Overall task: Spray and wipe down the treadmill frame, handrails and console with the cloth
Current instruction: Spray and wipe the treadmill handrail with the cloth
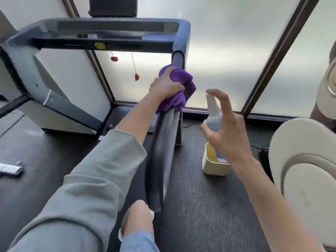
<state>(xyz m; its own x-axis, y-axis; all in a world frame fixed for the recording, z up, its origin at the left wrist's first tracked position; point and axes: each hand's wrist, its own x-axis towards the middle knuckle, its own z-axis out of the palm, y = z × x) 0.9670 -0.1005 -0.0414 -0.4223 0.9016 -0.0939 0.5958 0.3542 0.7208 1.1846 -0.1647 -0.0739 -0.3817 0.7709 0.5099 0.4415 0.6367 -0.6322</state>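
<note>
**Now the right handrail is being wiped, most of the treadmill looks still to do**

Currently the purple cloth (179, 86) is wrapped around the upper part of the right handrail (163, 142), just below the corner where the rail meets the console (109, 34). The left hand (166, 84) grips the cloth with its fingers curled around both the cloth and the rail. The right hand (225, 131) holds the spray bottle (213, 113) beside the rail; the lower fingers and thumb are closed around the bottle body, while the index finger is lifted above the nozzle and does not press it.

My judgement is that the task is in an early or middle stage. Only this one rail is under the cloth, and I cannot tell from the surface which parts are already clean. The console, the frame (60, 108) on the far side and the lower length of the rail probably remain.

On the floor next to the rail stands a small cream bin (214, 168). A red safety clip (136, 76) hangs on its cord under the console
</note>
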